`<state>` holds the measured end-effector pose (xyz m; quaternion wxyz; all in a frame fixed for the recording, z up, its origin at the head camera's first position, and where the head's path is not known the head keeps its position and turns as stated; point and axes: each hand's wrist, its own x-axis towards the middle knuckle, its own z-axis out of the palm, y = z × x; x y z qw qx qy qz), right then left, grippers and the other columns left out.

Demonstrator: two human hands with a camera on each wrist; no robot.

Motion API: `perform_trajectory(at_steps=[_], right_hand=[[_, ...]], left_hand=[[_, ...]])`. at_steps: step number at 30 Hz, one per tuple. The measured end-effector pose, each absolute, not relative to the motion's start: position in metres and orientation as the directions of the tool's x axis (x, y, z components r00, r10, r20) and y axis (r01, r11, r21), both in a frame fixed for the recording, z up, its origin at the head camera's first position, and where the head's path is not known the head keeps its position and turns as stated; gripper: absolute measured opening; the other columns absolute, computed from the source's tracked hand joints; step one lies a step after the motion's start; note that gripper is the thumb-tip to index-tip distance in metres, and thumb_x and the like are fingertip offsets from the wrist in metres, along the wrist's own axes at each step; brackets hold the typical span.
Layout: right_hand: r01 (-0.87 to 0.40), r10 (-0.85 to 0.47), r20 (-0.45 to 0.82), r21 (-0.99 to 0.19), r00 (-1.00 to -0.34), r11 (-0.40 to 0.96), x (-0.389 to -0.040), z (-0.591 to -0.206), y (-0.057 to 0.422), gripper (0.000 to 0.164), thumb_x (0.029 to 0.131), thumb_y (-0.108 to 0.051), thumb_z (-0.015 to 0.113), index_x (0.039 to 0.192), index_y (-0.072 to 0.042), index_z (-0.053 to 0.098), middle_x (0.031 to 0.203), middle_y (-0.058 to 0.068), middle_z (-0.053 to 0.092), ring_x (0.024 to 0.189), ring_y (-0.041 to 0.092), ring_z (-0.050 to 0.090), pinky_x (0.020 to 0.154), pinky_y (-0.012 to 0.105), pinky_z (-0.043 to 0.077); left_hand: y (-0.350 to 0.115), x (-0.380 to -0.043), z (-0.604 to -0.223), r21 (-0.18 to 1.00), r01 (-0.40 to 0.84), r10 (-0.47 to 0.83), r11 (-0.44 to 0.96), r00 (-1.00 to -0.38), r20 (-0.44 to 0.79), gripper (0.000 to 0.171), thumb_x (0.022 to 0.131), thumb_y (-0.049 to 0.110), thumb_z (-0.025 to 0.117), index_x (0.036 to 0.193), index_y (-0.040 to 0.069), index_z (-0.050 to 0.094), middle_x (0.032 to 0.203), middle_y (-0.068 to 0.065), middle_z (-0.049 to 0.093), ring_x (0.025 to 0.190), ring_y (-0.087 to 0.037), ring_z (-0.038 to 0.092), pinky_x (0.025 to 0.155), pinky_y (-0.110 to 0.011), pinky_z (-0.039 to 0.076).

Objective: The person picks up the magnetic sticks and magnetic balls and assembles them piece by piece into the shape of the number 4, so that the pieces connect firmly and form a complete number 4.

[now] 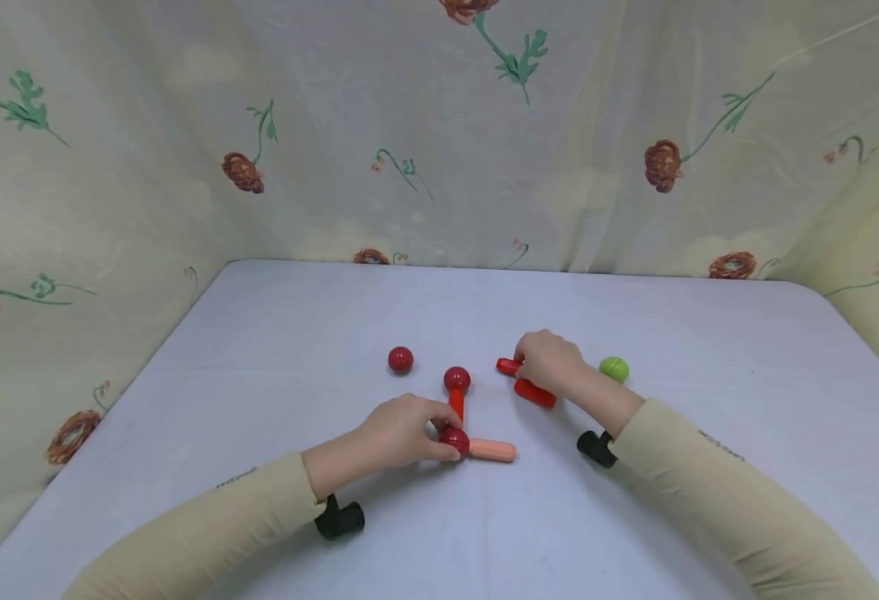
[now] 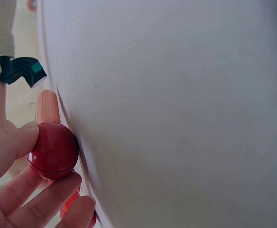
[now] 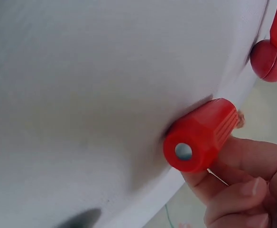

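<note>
White tabletop [image 1: 709, 375] with floral fabric [image 1: 147, 125] draped round it on three sides, that's the whole setup. Nearest to the camera, the left hand [image 1: 397, 433] has its thumb and fingers curled round a red ball [image 1: 455, 440] that sits at a joint: a salmon rod [image 1: 492, 451] sticks out to the right of it and a short red rod [image 1: 456, 403] runs back to a second red ball [image 1: 457, 379]. These look like hard glossy plastic, light and stiff, and the balls are probably slick, so I'd grab the ribbed rods rather than the balls.

Further back, the right hand [image 1: 547, 360] is curled over a red rod [image 1: 531, 389] lying on the table. The right wrist view shows it's ribbed with a hole in the end, fingers tucked beneath it.

A loose red ball [image 1: 401, 359] sits alone to the left, and a green ball [image 1: 614, 368] just beyond the right wrist.

Hard to say how firmly the joints are seated; the left fingers cover that ball's sockets, and the right hand hides the middle of its rod.
</note>
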<state>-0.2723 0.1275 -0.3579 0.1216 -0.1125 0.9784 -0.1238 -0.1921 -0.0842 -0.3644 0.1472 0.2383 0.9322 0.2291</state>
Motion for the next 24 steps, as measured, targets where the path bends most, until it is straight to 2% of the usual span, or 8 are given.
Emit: perform_trajectory(at_steps=[6, 18, 20, 24], right_hand=[[-0.162, -0.233, -0.232, -0.29, -0.944, 0.943, -0.27, -0.354, 0.133, 0.025, 0.084, -0.009, 0.061, 0.107, 0.001, 0.063, 0.093, 0.013, 0.062, 0.074, 0.021, 0.054, 0.058, 0.027, 0.046], [-0.165, -0.238, -0.179, -0.347, -0.954, 0.923, -0.253, -0.326, 0.176, 0.029, 0.085, -0.01, 0.061, 0.111, 0.003, 0.061, 0.102, 0.018, 0.062, 0.089, 0.029, 0.058, 0.073, 0.04, 0.051], [-0.161, -0.238, -0.187, -0.352, -0.953, 0.922, -0.249, -0.325, 0.184, 0.03, 0.085, -0.011, 0.061, 0.111, 0.004, 0.061, 0.101, 0.019, 0.062, 0.085, 0.028, 0.059, 0.072, 0.037, 0.051], [-0.14, -0.236, -0.236, -0.362, -0.943, 0.922, -0.24, -0.325, 0.196, 0.031, 0.085, -0.011, 0.062, 0.112, 0.005, 0.06, 0.098, 0.019, 0.062, 0.068, 0.02, 0.059, 0.061, 0.029, 0.05]], left_hand=[[-0.083, -0.192, -0.365, 0.496, 0.369, 0.505, 0.786, -0.846, -0.17, 0.027, 0.075, 0.025, 0.075, 0.102, 0.021, 0.068, 0.077, 0.009, 0.059, 0.068, -0.008, 0.051, 0.054, -0.02, 0.043], [-0.084, -0.192, -0.365, 0.513, 0.361, 0.503, 0.779, -0.847, -0.169, 0.027, 0.075, 0.025, 0.075, 0.102, 0.02, 0.068, 0.078, 0.009, 0.059, 0.069, -0.009, 0.052, 0.054, -0.02, 0.043], [-0.084, -0.192, -0.365, 0.515, 0.357, 0.5, 0.78, -0.849, -0.17, 0.028, 0.075, 0.025, 0.075, 0.102, 0.02, 0.068, 0.079, 0.009, 0.059, 0.07, -0.009, 0.052, 0.054, -0.02, 0.043], [-0.085, -0.192, -0.365, 0.518, 0.35, 0.497, 0.78, -0.85, -0.173, 0.028, 0.075, 0.025, 0.075, 0.102, 0.02, 0.068, 0.079, 0.009, 0.059, 0.071, -0.009, 0.052, 0.055, -0.02, 0.043]])
